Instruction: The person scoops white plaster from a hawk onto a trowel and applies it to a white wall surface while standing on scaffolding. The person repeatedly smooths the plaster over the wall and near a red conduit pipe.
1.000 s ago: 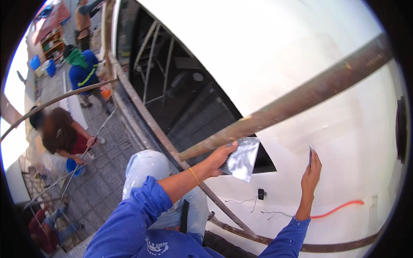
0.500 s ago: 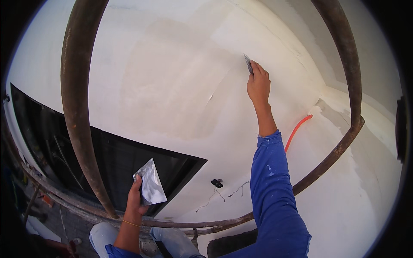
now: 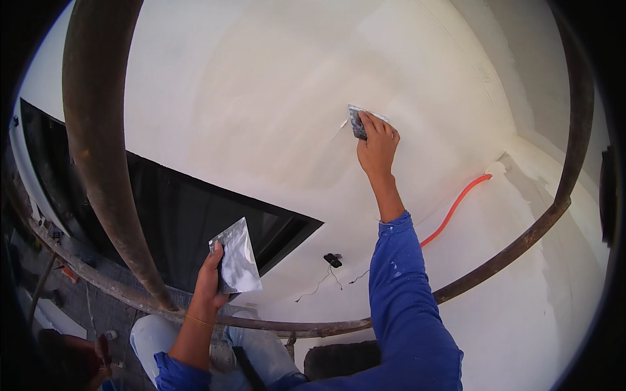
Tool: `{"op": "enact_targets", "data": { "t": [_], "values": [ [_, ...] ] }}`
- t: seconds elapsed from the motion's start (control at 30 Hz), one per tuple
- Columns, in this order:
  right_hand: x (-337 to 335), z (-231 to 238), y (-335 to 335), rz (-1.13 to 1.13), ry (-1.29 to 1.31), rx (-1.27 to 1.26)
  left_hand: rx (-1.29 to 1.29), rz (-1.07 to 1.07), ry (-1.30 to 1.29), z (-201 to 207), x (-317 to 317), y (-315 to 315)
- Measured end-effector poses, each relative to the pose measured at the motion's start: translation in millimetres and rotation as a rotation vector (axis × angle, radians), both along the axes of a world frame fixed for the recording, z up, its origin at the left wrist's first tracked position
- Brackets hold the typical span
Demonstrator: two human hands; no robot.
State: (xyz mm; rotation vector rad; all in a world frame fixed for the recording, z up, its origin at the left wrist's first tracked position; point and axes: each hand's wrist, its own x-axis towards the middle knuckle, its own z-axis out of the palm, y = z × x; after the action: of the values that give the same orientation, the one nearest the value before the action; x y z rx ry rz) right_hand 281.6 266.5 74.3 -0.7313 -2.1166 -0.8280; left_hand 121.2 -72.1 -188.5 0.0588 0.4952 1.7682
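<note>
My right hand is closed round a flat metal putty knife, its blade at the pale plastered wall. A small white dab of putty shows just left of that blade, with a thin line trailing below it. Lower and to the left, my left hand grips a broad, shiny metal filling blade by one edge, thumb across its face. White putty appears to lie along that blade's right side, though glare makes its extent hard to tell.
Brown scaffold pipes curve around me, one crossing on the right. A dark-framed opening lies left. An orange-red conduit leaves the wall, and a black wire box sits lower. Another person is below left.
My right hand has moved left and down across the wall, and its putty knife now shows more of its face. The left hand with its blade sits slightly higher; the view has shifted a little.
</note>
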Motion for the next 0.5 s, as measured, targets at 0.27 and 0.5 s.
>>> {"op": "enact_targets", "data": {
  "t": [0.27,0.5],
  "values": [
    [13.8,-168.8,-8.1,0.041,-0.143,-0.114,-0.025,0.015,-0.016,3.0,1.6,0.1],
    [36.2,-262.7,5.0,0.042,-0.172,-0.073,-0.004,0.011,-0.053,-1.1,1.2,-0.9]
  ]
}}
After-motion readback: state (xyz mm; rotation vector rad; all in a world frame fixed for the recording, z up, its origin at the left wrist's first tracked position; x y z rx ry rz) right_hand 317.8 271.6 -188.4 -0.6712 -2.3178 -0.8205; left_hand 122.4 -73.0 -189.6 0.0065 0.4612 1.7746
